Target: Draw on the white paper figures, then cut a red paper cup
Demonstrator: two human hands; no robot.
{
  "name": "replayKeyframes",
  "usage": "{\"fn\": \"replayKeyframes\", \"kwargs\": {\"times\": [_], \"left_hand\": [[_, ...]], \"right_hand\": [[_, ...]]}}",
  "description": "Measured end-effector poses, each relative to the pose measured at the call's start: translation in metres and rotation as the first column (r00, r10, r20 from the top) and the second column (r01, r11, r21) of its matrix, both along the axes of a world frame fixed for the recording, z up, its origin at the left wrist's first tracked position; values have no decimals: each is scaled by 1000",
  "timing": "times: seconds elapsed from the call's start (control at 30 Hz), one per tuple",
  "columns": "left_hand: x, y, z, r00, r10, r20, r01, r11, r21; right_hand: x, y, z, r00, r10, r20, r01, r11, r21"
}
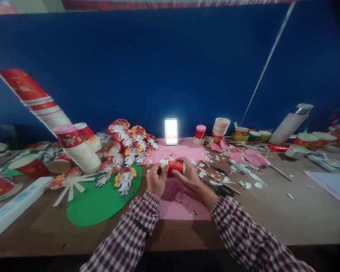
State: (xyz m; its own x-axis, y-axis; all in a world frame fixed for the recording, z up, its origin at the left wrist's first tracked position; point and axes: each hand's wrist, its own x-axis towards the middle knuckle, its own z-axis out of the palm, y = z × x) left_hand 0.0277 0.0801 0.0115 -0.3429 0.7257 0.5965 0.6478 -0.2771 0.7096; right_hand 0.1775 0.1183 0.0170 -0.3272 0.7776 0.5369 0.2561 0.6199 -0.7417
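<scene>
Between my two hands, a red paper cup (175, 168) lies on its side above a pink sheet (172, 206). My left hand (158, 177) pinches the cup's left end, where a small white and yellow piece shows. Fingers of my right hand (191, 177) wrap round the right end, thumb along the near side. Dark scribbled marks and a small scrap are on the pink sheet below. Close to my right wrist lie black-handled scissors (222, 189), partly hidden by the arm.
At left, paper cutout figures (126, 179) crowd a green sheet (93, 211), near tilted stacks of red cups (82, 156) and a white power strip (17, 209). A blurred bright screen (171, 131) stands ahead. Paper scraps, sticks and small bowls (297, 151) spread rightward near a leaning bottle (290, 122).
</scene>
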Motion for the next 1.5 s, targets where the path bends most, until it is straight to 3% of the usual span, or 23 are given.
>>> {"fn": "replayKeyframes", "kwargs": {"times": [0.23, 0.83, 1.03, 1.17, 1.33, 1.5], "left_hand": [[1, 0, 3, 994, 7, 108, -11, 999, 40], [-3, 2, 0, 991, 124, 51, -127, 990, 59], [-2, 2, 0, 980, 91, 175, -99, 995, 33], [-5, 3, 0, 944, 81, 320, -93, 995, 23], [0, 0, -1, 995, -83, 47, 79, 994, 81], [5, -3, 0, 998, -43, -41, 47, 995, 89]], "right_hand": [[-1, -3, 1, 997, -67, -24, 68, 997, 30], [-7, -3, 1, 996, -84, -5, 84, 995, 47], [-5, -2, -1, 996, -85, -2, 85, 994, 64], [-1, 2, -2, 986, -150, -74, 148, 989, -31], [1, 5, -1, 971, -187, -152, 169, 978, -121], [1, 3, -1, 991, -105, -80, 98, 991, -95]]}}
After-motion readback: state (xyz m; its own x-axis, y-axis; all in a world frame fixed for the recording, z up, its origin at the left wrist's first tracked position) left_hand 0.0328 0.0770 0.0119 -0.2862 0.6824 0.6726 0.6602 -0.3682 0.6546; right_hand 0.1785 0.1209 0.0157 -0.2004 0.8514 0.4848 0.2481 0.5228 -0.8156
